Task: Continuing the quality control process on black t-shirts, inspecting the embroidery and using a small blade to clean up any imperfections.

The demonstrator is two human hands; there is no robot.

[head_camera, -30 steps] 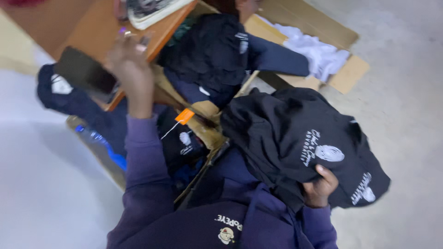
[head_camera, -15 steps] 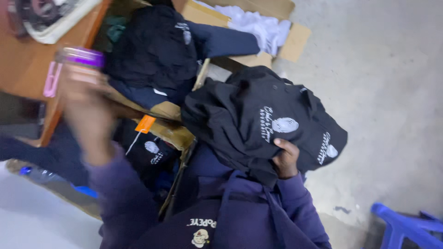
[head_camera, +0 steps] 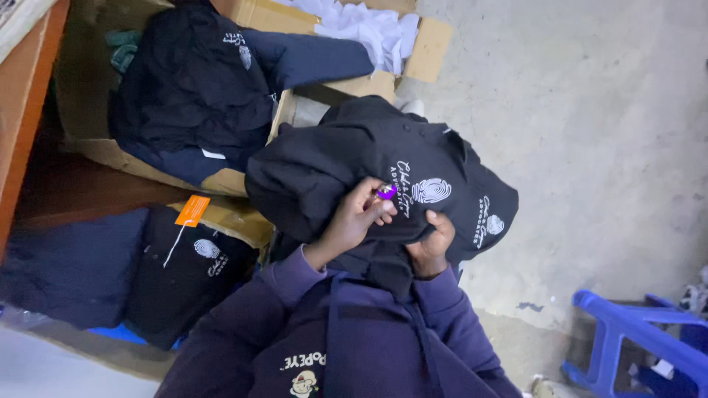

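Observation:
A bunched black garment (head_camera: 383, 169) with white printed emblems lies over my lap. My left hand (head_camera: 354, 217) rests on its front, with a small purple object (head_camera: 386, 191) pinched in the fingertips against the fabric beside the emblem. My right hand (head_camera: 431, 243) grips the same garment from below, fingers curled into the cloth. Both sleeves are dark purple.
An open cardboard box (head_camera: 251, 15) at the upper left holds dark navy garments (head_camera: 199, 81), with white cloth (head_camera: 361, 26) beyond. More folded black garments (head_camera: 177, 273) and an orange tag (head_camera: 192, 210) lie at left. A wooden table edge (head_camera: 22, 110) and a blue plastic stool (head_camera: 634, 339) stand nearby.
My left hand came down from the wooden table at left to the black garment, bringing the small purple object. The view has swung right and down.

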